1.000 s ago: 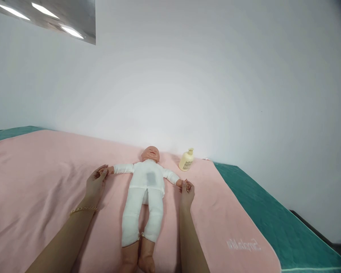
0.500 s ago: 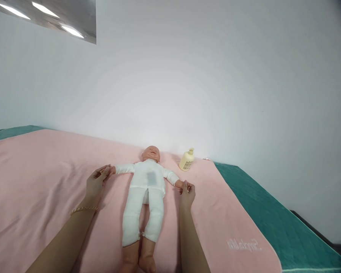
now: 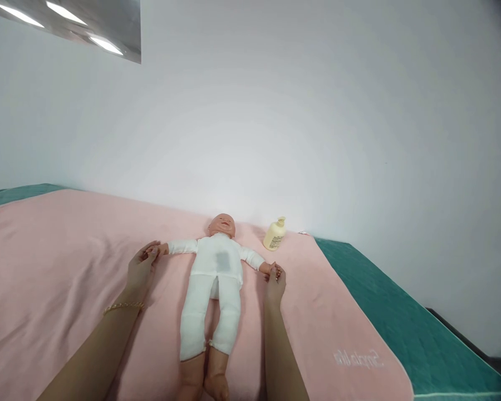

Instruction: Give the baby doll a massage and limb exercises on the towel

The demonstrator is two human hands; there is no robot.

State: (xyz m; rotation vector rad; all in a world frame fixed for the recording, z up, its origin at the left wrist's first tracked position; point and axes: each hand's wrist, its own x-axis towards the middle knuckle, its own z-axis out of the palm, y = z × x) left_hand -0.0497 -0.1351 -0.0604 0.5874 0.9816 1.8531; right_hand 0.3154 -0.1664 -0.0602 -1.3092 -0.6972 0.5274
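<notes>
A baby doll with a white cloth body lies on its back on a pink blanket, arms spread out to both sides. My left hand is closed around the doll's hand on the left of the view. On the other side, my right hand pinches the doll's other hand between thumb and fingers. The doll's head points toward the wall and its bare feet toward me, partly cut off by the lower edge of the view. A grey patch marks its chest.
A pale yellow pump bottle stands on the blanket, right of the doll's head. Green padded bedding shows past the blanket's right edge. Behind rises a white wall, with a shiny panel at upper left.
My right hand has shifted very slightly up and to the left with the doll's hand. Otherwise both hands keep their hold and the doll lies as before.
</notes>
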